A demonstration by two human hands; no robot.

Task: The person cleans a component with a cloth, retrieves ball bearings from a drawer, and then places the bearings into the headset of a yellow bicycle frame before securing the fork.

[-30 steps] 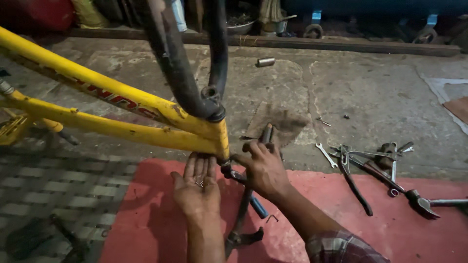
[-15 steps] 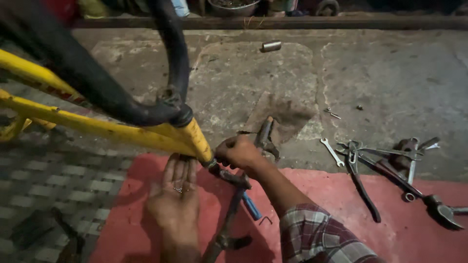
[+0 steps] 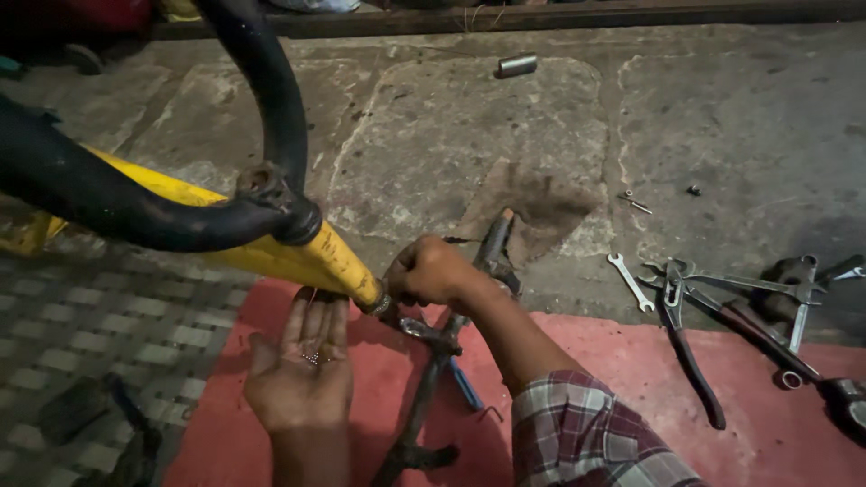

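Note:
A yellow bicycle frame [image 3: 307, 257] with a black handlebar [image 3: 135, 203] tilts across the left of the view, its lower tube end over a red mat [image 3: 767, 424]. My left hand [image 3: 302, 365] is held flat, palm up, just under that tube end, with several tiny metal balls in the palm. My right hand [image 3: 428, 271] is closed around the fitting at the tube's end. A dark fork-like metal part [image 3: 424, 406] lies on the mat beneath both hands.
Pliers [image 3: 686, 352], a small spanner [image 3: 629, 280] and several other wrenches [image 3: 794, 298] lie at the right, on the mat's edge and the concrete floor. A short metal cylinder [image 3: 517, 65] lies far back. Dark parts [image 3: 108, 424] rest on the patterned floor at lower left.
The view shifted, so the frame and handlebar sit further left and closer. My left hand stays palm up under the tube end while my right hand closed in on the fitting.

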